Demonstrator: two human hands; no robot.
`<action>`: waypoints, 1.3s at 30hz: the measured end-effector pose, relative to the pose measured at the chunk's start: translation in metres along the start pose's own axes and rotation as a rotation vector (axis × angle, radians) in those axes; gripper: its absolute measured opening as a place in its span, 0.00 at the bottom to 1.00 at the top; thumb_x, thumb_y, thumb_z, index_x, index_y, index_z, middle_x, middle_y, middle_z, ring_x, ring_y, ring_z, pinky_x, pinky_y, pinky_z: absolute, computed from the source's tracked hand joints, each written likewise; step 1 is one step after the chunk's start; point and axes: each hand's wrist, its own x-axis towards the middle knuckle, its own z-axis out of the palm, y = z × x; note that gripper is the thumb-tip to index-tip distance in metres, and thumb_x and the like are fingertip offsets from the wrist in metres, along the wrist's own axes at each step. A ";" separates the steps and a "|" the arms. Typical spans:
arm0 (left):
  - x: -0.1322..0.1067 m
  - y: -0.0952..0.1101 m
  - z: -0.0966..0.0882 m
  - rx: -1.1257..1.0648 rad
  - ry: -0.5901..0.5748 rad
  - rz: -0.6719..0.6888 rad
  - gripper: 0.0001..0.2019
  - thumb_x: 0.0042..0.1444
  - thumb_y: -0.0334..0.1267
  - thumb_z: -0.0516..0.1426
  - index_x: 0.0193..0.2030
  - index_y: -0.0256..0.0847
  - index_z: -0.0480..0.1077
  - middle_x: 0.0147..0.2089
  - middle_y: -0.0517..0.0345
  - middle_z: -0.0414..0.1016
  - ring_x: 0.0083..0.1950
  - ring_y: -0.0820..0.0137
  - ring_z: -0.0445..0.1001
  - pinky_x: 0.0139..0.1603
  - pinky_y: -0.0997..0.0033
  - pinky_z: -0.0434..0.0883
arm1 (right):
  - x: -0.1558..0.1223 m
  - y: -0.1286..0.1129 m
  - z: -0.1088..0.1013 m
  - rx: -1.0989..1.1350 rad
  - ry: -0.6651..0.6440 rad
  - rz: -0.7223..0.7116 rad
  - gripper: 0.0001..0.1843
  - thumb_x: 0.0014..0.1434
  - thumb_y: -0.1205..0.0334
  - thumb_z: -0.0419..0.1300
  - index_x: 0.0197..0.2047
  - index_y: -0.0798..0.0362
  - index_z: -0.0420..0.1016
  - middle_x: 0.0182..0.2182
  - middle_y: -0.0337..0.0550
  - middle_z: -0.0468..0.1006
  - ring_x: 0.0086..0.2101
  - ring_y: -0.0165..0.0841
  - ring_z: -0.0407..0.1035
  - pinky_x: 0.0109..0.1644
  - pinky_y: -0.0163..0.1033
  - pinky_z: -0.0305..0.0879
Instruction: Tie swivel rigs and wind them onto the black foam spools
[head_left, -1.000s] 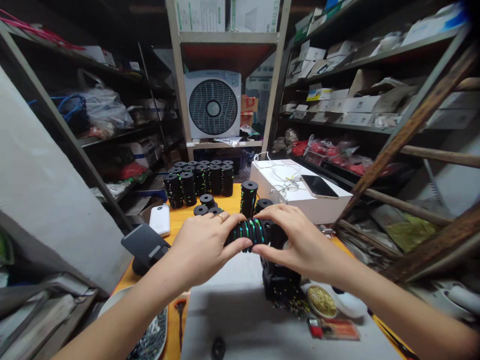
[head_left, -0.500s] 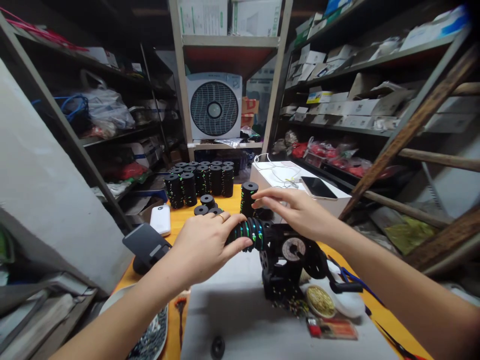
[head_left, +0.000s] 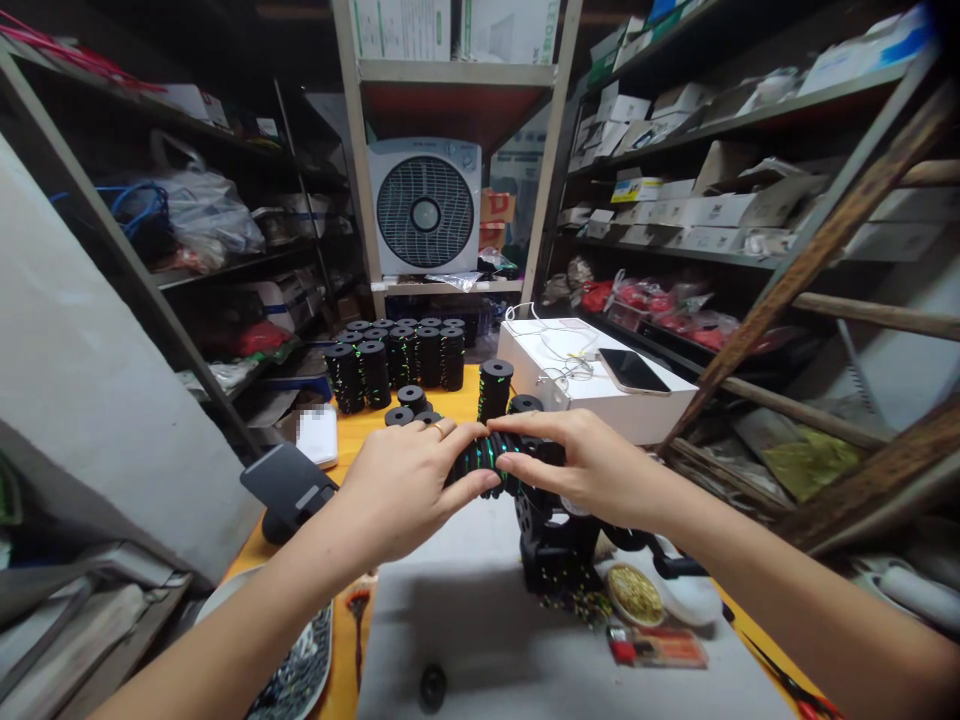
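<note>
A row of black spools (head_left: 484,455) with shiny green and blue bits lies sideways on a black hand-crank winder (head_left: 555,550). My left hand (head_left: 412,475) grips the row's left end, thumb below and fingers over the top. At its right end, beside the winder's body, my right hand (head_left: 574,460) has its fingers over the row and its thumb against the front. The fingertips of both hands nearly meet. The winder's crank handle (head_left: 679,566) sticks out under my right forearm. One loose black spool (head_left: 433,687) lies on the white board (head_left: 420,610).
Stacked black spools (head_left: 375,375) stand at the back of the yellow table. Right of them a white box (head_left: 630,405) carries a phone (head_left: 634,371). Near the winder are a bowl of gold bits (head_left: 635,594) and a red lighter (head_left: 660,647). Scissors (head_left: 787,685) lie at the right edge.
My right hand has come down and left from above the winder onto the spool row. My left hand has kept its hold. The view has shifted slightly.
</note>
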 end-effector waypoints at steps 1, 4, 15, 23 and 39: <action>0.000 0.000 0.001 0.000 0.001 0.000 0.26 0.65 0.56 0.42 0.60 0.43 0.63 0.53 0.49 0.77 0.52 0.53 0.75 0.48 0.51 0.71 | -0.001 0.001 0.002 -0.016 0.020 -0.020 0.17 0.64 0.58 0.58 0.55 0.48 0.74 0.49 0.43 0.81 0.44 0.38 0.76 0.48 0.41 0.72; 0.001 -0.001 0.002 -0.006 0.005 0.003 0.27 0.65 0.56 0.42 0.61 0.44 0.62 0.53 0.49 0.77 0.52 0.54 0.75 0.48 0.52 0.71 | -0.005 0.005 0.009 -0.072 0.069 -0.092 0.20 0.63 0.58 0.60 0.57 0.50 0.71 0.51 0.46 0.79 0.48 0.39 0.74 0.52 0.43 0.71; 0.001 -0.002 0.000 -0.023 0.012 -0.007 0.26 0.64 0.57 0.42 0.58 0.43 0.64 0.56 0.51 0.77 0.52 0.53 0.76 0.47 0.52 0.72 | -0.019 0.008 0.023 -0.318 0.251 -0.333 0.25 0.62 0.58 0.62 0.60 0.53 0.66 0.52 0.53 0.77 0.51 0.42 0.71 0.55 0.53 0.67; 0.003 -0.001 -0.004 -0.028 -0.004 -0.039 0.26 0.64 0.58 0.41 0.57 0.46 0.65 0.51 0.52 0.80 0.49 0.56 0.78 0.44 0.59 0.71 | -0.025 0.011 0.030 -0.417 0.312 -0.441 0.23 0.63 0.62 0.61 0.60 0.54 0.67 0.53 0.53 0.77 0.53 0.43 0.71 0.56 0.54 0.65; 0.002 0.004 0.002 0.049 0.049 -0.078 0.28 0.58 0.65 0.45 0.60 0.58 0.65 0.52 0.56 0.79 0.47 0.54 0.79 0.40 0.58 0.71 | -0.011 0.009 -0.003 -0.106 0.075 -0.128 0.24 0.54 0.59 0.68 0.51 0.51 0.65 0.47 0.49 0.76 0.47 0.40 0.74 0.49 0.45 0.73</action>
